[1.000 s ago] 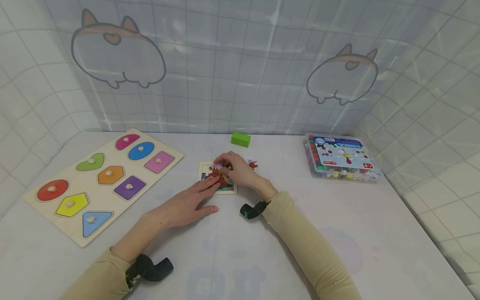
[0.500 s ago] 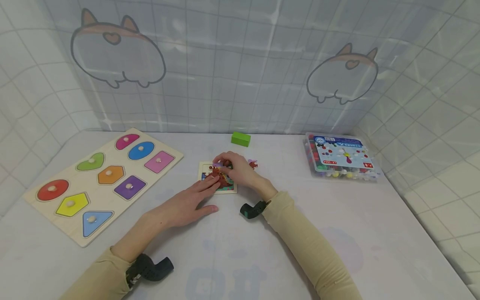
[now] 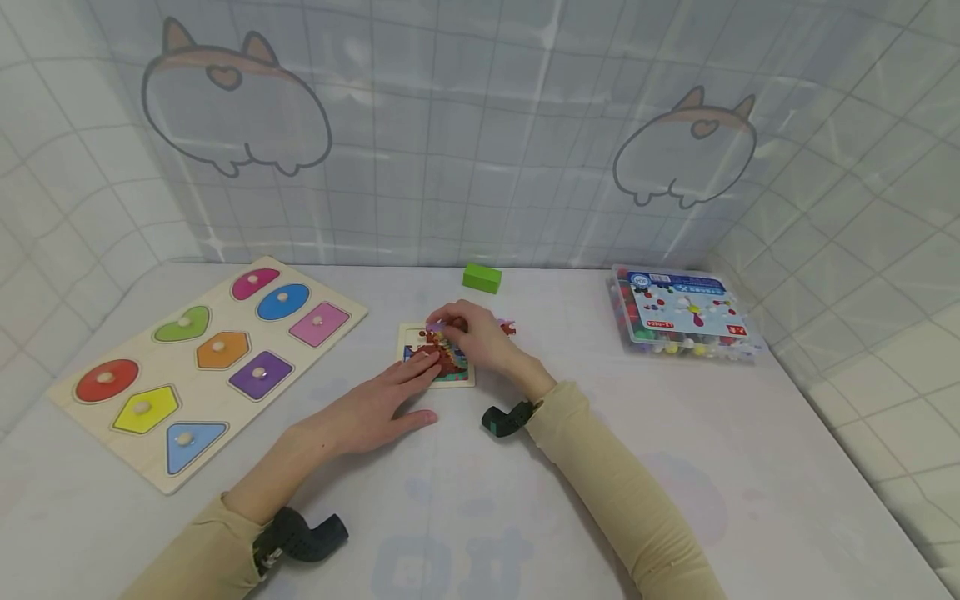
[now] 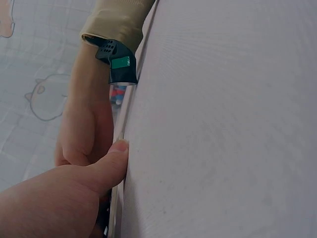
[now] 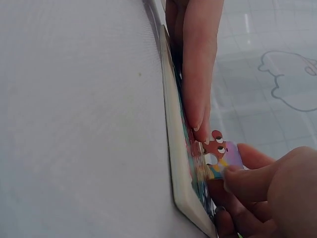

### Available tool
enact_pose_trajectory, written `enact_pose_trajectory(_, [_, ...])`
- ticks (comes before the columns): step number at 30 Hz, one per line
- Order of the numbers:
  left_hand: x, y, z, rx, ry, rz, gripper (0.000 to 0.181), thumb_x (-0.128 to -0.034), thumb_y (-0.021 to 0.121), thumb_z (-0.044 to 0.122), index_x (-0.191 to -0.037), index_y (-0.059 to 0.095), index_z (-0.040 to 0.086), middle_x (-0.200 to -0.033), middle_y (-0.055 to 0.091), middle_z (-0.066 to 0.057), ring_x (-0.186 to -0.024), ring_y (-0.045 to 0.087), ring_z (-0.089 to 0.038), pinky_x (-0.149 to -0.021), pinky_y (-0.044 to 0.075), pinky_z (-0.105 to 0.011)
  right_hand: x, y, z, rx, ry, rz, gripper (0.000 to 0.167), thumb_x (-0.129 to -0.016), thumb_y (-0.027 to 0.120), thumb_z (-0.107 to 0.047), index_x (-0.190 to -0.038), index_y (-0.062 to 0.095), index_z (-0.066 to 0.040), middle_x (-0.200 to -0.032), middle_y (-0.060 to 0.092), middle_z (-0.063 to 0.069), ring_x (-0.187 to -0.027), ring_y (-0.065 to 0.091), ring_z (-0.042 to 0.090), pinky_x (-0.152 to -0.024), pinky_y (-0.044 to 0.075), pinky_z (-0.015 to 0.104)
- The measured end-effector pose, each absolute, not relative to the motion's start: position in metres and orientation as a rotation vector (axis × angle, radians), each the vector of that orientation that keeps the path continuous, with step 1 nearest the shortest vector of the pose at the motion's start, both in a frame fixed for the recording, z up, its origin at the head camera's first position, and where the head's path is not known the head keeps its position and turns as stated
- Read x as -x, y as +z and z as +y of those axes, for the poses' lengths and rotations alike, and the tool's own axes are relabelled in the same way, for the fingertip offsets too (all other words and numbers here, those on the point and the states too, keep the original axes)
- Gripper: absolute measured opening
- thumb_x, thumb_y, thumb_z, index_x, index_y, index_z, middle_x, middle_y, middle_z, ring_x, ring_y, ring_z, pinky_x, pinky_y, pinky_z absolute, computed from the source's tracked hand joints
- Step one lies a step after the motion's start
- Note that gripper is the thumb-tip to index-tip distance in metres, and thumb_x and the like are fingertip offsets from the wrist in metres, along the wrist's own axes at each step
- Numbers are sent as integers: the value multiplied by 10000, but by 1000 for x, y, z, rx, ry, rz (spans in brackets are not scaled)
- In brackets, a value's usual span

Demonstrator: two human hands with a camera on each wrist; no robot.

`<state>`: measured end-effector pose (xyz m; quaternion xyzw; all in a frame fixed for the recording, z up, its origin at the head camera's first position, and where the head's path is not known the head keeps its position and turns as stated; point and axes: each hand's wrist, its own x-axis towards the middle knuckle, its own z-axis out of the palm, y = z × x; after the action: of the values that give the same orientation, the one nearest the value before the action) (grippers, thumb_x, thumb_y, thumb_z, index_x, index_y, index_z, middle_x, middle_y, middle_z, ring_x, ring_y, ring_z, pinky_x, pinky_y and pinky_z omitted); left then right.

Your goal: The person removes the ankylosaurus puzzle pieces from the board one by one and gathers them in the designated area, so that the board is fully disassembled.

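Observation:
A small picture puzzle in a pale wooden frame point(image 3: 454, 385) lies in the middle of the table. My left hand point(image 3: 367, 412) rests its straight fingertips on the puzzle's left part, thumb spread away towards the front. Between thumb and fingers, my right hand point(image 3: 480, 337) pinches a puzzle piece point(image 5: 224, 151) printed with a brown face and a purple patch. In the right wrist view that piece stands tilted up, its lower edge at the puzzle's surface; whether it is seated cannot be seen. Just right of the right hand lies another puzzle piece point(image 3: 507, 327), partly hidden.
On the left lies a large wooden board point(image 3: 168, 483) with several coloured knobbed shapes. A green block point(image 3: 482, 278) sits behind the hands. At the back right stands a clear plastic case point(image 3: 682, 315) of coloured parts. Tiled-pattern curtains border the table.
My right fingers have shifted very slightly at the puzzle's upper edge, still pinching the puzzle piece. The left hand stays in place on the puzzle.

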<state>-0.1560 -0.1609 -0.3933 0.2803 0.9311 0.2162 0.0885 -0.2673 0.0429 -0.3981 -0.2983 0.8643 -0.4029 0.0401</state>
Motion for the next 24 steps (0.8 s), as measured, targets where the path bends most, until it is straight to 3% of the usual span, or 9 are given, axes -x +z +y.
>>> enact_pose_trajectory(11, [153, -393, -161, -793, 631, 2764, 745, -978, 583, 494, -1571, 319, 127, -1665, 219, -67, -1528, 207, -320, -1186, 302, -529, 266, -386, 53, 730, -1338, 2693, 202, -996, 613, -114, -1169, 716, -97, -1168, 709, 42, -996, 660, 176, -879, 557, 296])
enact_pose_trajectory(20, [154, -392, -160, -792, 640, 2765, 738, -982, 581, 485, -1571, 320, 125, -1659, 235, -84, -1522, 217, -343, -1185, 294, -545, 270, -370, 93, 643, -1363, 2752, 184, -988, 615, -82, -1132, 726, -61, -1084, 725, 96, -824, 680, 244, -693, 548, 281])
enact_pose_trajectory(24, [154, -392, -159, -781, 638, 2763, 733, -987, 572, 487, -1575, 314, 134, -1659, 234, -83, -1520, 218, -348, -1188, 288, -548, 270, -366, 114, 589, -1391, 2787, 184, -982, 621, -77, -1132, 725, -54, -1100, 719, 102, -838, 697, 268, -714, 543, 299])
